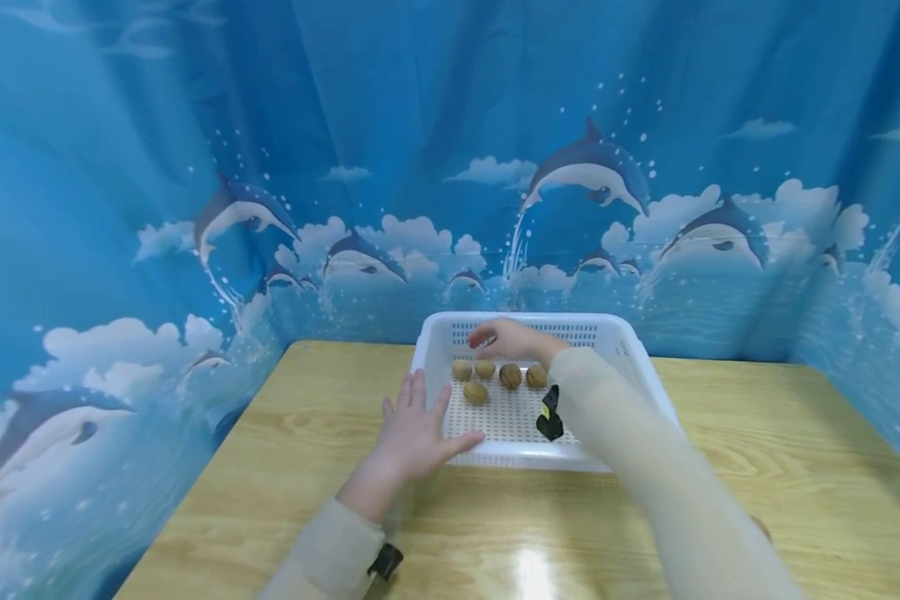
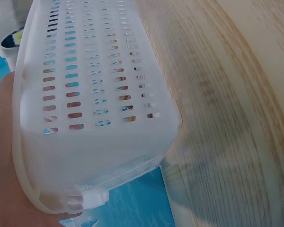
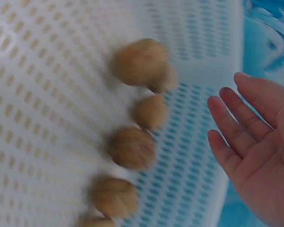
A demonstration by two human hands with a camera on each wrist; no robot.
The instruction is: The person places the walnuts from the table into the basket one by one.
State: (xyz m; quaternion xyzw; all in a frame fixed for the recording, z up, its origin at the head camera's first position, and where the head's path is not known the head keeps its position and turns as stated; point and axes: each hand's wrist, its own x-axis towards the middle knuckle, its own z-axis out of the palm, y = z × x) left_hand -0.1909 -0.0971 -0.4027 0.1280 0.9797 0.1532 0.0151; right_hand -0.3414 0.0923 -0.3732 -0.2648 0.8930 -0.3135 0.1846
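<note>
The left hand lies flat with straight fingers against the near left corner of the white basket, thumb along its front rim, at about 7 o'clock from the basket's middle. The right hand hovers inside the basket near its far wall, at 12 o'clock, fingers extended and relaxed, holding nothing. 5 walnuts lie on the perforated floor just below that hand: 4 in a row, 1 more nearer at 7 o'clock. The basket rests on the wooden table, before a dolphin-printed curtain.
</note>
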